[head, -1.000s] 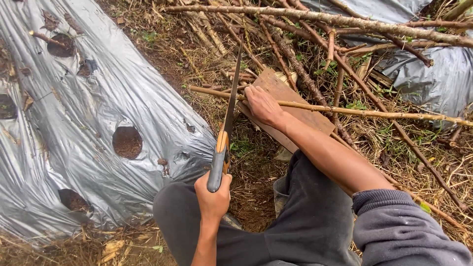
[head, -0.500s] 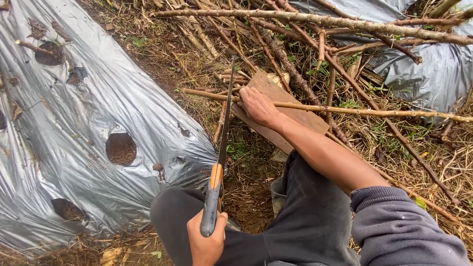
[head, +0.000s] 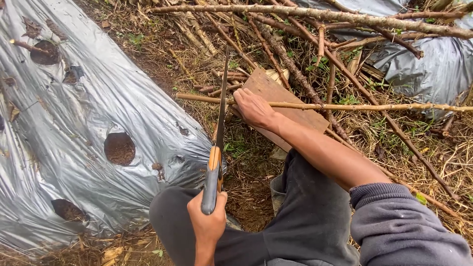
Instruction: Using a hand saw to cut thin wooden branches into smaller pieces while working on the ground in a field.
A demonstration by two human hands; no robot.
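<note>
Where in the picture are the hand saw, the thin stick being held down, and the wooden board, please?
hand saw [head: 214,170]: head view, on its orange and grey handle.
thin stick [head: 354,106]: head view, on the bare stretch lying across the board's far end.
wooden board [head: 300,116]: head view, on its flat top face.

The thin stick [head: 345,106] runs off the frame's right edge.

Saw [head: 219,133]: thin metal blade looking dull grey, handle showing matt grey plastic with an orange part. Thin stick [head: 345,106] under the right hand [head: 253,108]: pale bare wood, fairly smooth. Board [head: 290,106] beneath: flat brown wood, matt. Ground sheet [head: 98,113]: silvery plastic film, glossy, wrinkling and reflecting light. Branch pile [head: 305,44]: rough, knobbly bark. Sleeve [head: 409,226]: soft grey cloth, matt, as are the dark trousers [head: 305,221]
</note>
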